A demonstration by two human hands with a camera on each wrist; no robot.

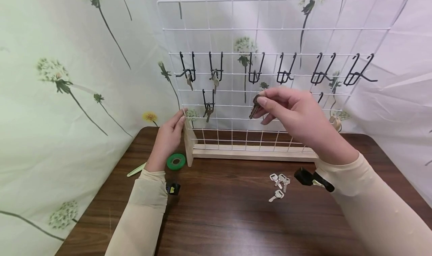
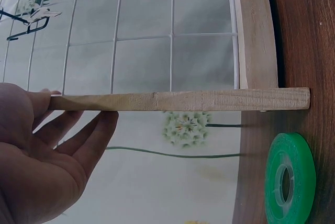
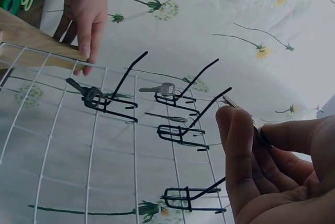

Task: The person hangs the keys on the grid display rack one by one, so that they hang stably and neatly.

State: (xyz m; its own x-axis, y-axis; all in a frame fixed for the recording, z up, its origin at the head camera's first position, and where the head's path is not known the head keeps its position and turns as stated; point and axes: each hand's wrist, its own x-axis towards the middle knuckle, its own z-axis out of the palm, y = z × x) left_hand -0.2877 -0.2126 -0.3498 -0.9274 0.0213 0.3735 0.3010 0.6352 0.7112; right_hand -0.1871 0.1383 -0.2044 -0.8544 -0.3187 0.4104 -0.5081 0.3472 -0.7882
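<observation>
The right hand [image 1: 297,115] pinches a dark brass-coloured metal key [image 1: 254,107] between thumb and forefinger, the grip pressed together on the key's head. The key's long axis slants down and to the left, its blade hanging below the fingertips, in front of the white wire grid panel [image 1: 236,29] and just below the third of the black wire double-prong hooks [image 1: 255,74] in the upper row. That hook is bare, as are the three to its right; the two upper hooks to its left and one lower hook [image 1: 208,102] each carry a key. So the free prongs lie up and slightly left of the held key, close by, with open grid around them. In the right wrist view the key's tip [image 3: 230,102] pokes out past the fingertips toward the prong ends.

The left hand [image 1: 172,130] is well apart from the key, at the panel's left edge, its fingers straight and resting against the pale wooden upright post [image 2: 178,100] of the stand.

The stand sits along the far edge of the dark brown wooden table [image 1: 219,218]. A green roll of tape [image 1: 176,161] lies just beside the post's foot, near the table's left edge. A small cluster of silver keys [image 1: 279,183] lies on the table in front of the stand, under the right forearm.
</observation>
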